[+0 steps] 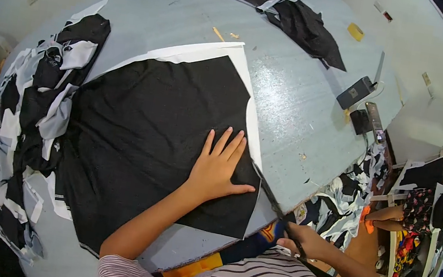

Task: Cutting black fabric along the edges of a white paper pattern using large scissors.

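A large black cloth piece (149,121) lies spread on the grey table, over white sheets (247,73) whose edges show along its far and right sides. My left hand (216,164) rests flat on the cloth near its right edge, fingers stretched and thumb out. At the table's front edge, my right hand (306,242) is wrapped round the handles of a pair of long dark scissors (271,196). Their blades point away from me and to the left, with the tip at the cloth's right edge. Whether the blades are apart I cannot tell.
Black, white and grey cloth pieces (37,92) are heaped along the left. At the far side lie dark garment pieces (303,24) and a yellow tape roll (355,31). Black devices (356,93) and a phone (374,122) sit right. Scraps (338,203) and another person's legs (386,215) are beyond.
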A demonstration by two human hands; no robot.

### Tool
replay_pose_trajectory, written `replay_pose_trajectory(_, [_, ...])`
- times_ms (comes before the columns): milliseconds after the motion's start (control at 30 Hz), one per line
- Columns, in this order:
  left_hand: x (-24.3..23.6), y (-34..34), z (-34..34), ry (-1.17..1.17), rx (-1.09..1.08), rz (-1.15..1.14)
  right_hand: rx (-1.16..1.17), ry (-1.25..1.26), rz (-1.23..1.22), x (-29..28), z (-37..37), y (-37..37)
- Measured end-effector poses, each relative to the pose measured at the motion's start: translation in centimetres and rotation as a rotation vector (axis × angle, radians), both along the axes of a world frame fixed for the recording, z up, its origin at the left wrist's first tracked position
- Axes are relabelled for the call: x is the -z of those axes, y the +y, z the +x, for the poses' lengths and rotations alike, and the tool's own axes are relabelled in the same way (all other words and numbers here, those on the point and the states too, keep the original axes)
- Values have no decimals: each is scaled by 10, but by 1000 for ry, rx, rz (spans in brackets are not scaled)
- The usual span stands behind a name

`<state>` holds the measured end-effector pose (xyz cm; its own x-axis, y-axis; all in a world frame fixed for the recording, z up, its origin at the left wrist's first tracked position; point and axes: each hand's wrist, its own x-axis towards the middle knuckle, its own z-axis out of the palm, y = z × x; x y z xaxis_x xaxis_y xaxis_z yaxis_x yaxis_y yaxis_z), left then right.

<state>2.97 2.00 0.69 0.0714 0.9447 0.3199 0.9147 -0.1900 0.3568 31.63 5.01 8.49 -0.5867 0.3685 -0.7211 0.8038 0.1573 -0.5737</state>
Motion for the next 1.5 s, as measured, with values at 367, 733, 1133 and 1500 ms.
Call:
replay_pose_trajectory(367, [1, -5, -2, -24, -21, 47, 34, 41, -69, 6, -26, 6])
replay_pose_trajectory(733, [4, -4, -2, -43, -24, 63, -16, -12, 127, 8, -26, -3])
replay_pose_trajectory(1133, [4, -5, -2, -31, -35, 28, 96, 80, 64, 20, -18, -12])
replay_pose_trajectory(1500, [3, -5, -2, -45, -48, 7, 139, 1, 35, 2, -31, -14])
